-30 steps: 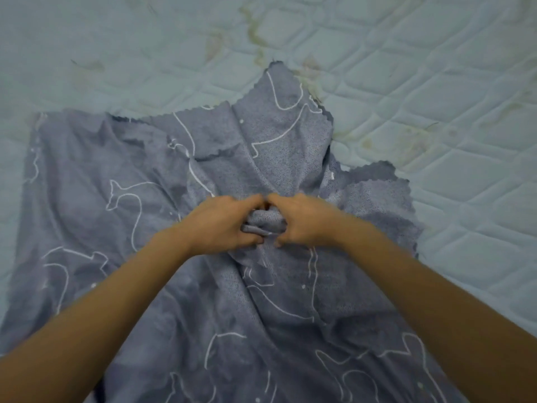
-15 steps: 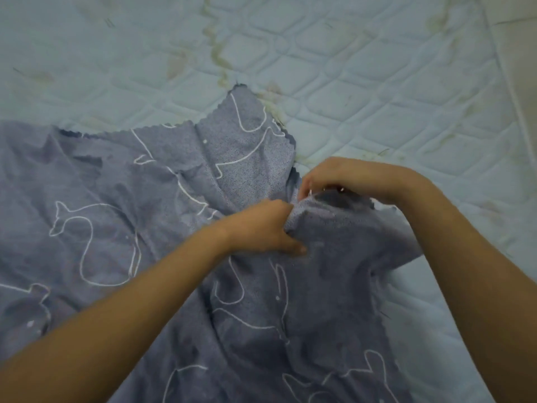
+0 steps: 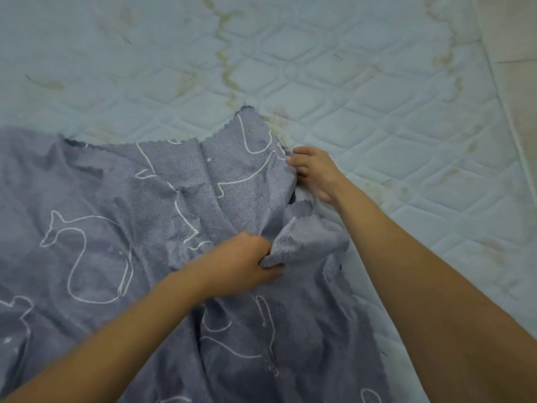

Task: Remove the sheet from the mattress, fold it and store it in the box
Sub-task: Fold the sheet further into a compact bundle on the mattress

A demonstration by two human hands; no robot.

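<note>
With my left hand clenched on a bunched fold and my right hand pinching the scalloped far edge, the grey printed sheet lay rumpled over the near left of the quilted mattress, and I judged an uneven pull could slip that thin edge free and skew the fold.

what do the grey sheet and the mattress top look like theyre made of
Sheet: soft, thin textile, perhaps microfibre or cotton; matte grey with a fine dotted weave, white outline prints and a zigzag-cut edge, bunching where the left hand grips it. Mattress: quilted fabric cover, pale blue with a slight sheen, stitched diamond pattern, yellowish stains.
</note>
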